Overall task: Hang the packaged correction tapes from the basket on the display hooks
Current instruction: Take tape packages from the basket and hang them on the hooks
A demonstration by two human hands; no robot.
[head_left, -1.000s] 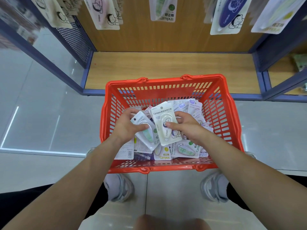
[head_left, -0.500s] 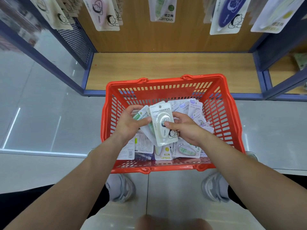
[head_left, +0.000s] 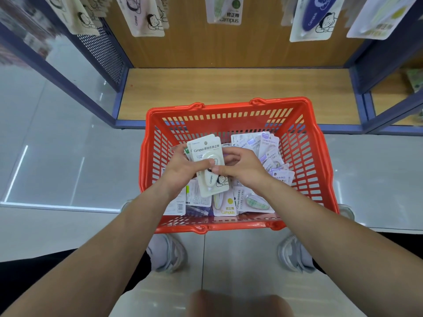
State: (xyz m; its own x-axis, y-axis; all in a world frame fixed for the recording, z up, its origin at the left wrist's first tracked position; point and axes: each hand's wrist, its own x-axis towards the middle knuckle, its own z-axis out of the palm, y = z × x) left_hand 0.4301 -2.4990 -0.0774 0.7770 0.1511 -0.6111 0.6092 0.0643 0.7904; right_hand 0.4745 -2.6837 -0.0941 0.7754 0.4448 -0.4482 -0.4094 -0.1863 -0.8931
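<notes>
Between the two hands, above the middle of the red basket [head_left: 229, 109], a cream packaged correction tape [head_left: 204, 150] fronts a small stack of packs. The left hand [head_left: 180, 167] curls its fingers round the stack's left edge, with its thumb across the blister. The right hand [head_left: 243, 168] pinches the same pack from the other side, thumb on the front and fingers curled behind, so both have hold of it and neither is nearer. Its long axis runs away from the person, leaning slightly left. The hang hole [head_left: 205, 143] sits at the far end, already turned toward the display.

Beyond and above the hands, hanging packs [head_left: 225, 12] line the top edge of the view; the hooks themselves are out of sight. The coming move looks like a lift forward and up, hole end first. Below the hands and to their right, loose packs [head_left: 253, 200] cover the basket floor. The basket's far rim and the wooden shelf [head_left: 229, 88] lie between hands and display, low enough to clear. The blue frame [head_left: 357, 72] stands well off to the right, and two shoes [head_left: 169, 252] show under the forearms
</notes>
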